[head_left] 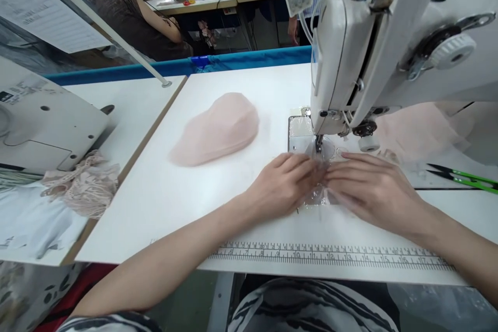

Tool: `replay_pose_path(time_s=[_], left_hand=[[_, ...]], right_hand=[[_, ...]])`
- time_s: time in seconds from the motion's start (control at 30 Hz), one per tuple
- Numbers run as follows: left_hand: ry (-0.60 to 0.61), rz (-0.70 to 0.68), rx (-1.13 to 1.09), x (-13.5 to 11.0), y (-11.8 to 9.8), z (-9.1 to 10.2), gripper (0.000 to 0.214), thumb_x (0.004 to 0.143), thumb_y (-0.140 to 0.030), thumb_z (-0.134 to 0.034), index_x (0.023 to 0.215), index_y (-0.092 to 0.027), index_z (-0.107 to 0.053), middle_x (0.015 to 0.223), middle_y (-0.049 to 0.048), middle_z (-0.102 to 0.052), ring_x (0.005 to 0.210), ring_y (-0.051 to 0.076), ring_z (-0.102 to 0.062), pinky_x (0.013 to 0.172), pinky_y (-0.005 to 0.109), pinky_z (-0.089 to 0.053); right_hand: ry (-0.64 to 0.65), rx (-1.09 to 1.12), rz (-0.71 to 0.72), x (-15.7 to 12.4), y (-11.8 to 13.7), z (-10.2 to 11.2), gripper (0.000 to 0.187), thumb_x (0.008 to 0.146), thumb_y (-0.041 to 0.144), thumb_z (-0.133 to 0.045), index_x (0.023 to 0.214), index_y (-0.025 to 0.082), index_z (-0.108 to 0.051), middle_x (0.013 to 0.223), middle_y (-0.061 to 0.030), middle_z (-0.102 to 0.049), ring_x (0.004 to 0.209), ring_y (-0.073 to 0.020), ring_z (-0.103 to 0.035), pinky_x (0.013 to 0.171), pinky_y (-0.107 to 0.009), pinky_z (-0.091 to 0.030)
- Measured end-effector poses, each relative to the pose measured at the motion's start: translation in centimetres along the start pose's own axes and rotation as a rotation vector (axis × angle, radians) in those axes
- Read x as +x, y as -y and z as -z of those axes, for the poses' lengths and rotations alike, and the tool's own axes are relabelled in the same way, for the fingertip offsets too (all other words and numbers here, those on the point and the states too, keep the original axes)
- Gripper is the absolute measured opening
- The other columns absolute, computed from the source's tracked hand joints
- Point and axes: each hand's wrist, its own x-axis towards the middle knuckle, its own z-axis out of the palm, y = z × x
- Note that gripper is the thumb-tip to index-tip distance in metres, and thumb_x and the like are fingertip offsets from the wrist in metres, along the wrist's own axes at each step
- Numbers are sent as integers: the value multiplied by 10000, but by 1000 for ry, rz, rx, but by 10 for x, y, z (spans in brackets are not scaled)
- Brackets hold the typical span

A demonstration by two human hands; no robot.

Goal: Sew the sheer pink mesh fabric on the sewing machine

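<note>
A white sewing machine (336,57) stands over the table, its presser foot (319,144) just beyond my fingertips. My left hand (284,182) comes in from the left, fingers bent and pressed together at a thin, sheer pale fabric (342,198). From the other side, my right hand (373,187) pinches the same fabric, its fingers close together. The two hands nearly meet in front of the needle. Clear film covers the plate there, and the fabric's shape is mostly hidden. A pale pink fabric piece (220,129) lies flat, left of the machine.
More pink fabric (420,132) sits under the machine arm, near green-handled snips (469,179). A printed ruler (330,257) runs along the front edge. At left are another machine (46,114) and a bundle of pinkish cords (87,187). A seated person (132,21) is beyond the blue cloth edge.
</note>
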Motion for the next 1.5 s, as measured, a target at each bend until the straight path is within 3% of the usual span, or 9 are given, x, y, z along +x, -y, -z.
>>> replay_pose_path(time_s=[0.1, 0.23, 0.83, 1.23, 1.5], left_hand=[[16, -50, 151, -6, -7, 1, 307, 950, -203, -486, 1222, -121, -602, 1295, 103, -590, 1245, 229, -505, 1055, 397, -414], [42, -63, 186, -8, -9, 3, 327, 954, -210, -480, 1252, -117, -578, 1267, 104, -611, 1213, 205, -553, 1115, 408, -369], [14, -58, 173, -7, -4, 1, 311, 956, -214, -459, 1219, -133, -602, 1238, 102, -630, 1191, 208, -574, 1113, 448, -365], [-10, 33, 135, 0, 2, -5, 316, 965, -218, -454, 1233, -143, -603, 1255, 112, -617, 1208, 220, -560, 1154, 507, -285], [-83, -40, 132, -5, 1, -3, 279, 929, -166, -501, 1174, -124, -628, 1170, 80, -671, 1138, 182, -608, 1174, 470, -276]], right_hand=[[-15, -146, 90, -1, 4, -1, 219, 893, 83, -515, 865, 164, -717, 942, -46, -738, 843, -179, -691, 931, -395, -536], [-28, -138, 103, 1, 6, -1, 226, 902, 93, -502, 857, 160, -713, 919, -39, -742, 819, -176, -698, 883, -376, -567], [-69, -136, 83, 0, 4, -6, 229, 881, 64, -504, 868, 162, -711, 916, -44, -740, 835, -188, -697, 877, -385, -573], [-70, -204, 87, 2, -6, -7, 231, 872, 51, -510, 919, 151, -713, 954, -47, -740, 887, -193, -696, 841, -362, -584], [-61, -285, 119, 2, -3, -4, 192, 873, 78, -557, 898, 170, -724, 950, -28, -741, 890, -184, -697, 854, -367, -581]])
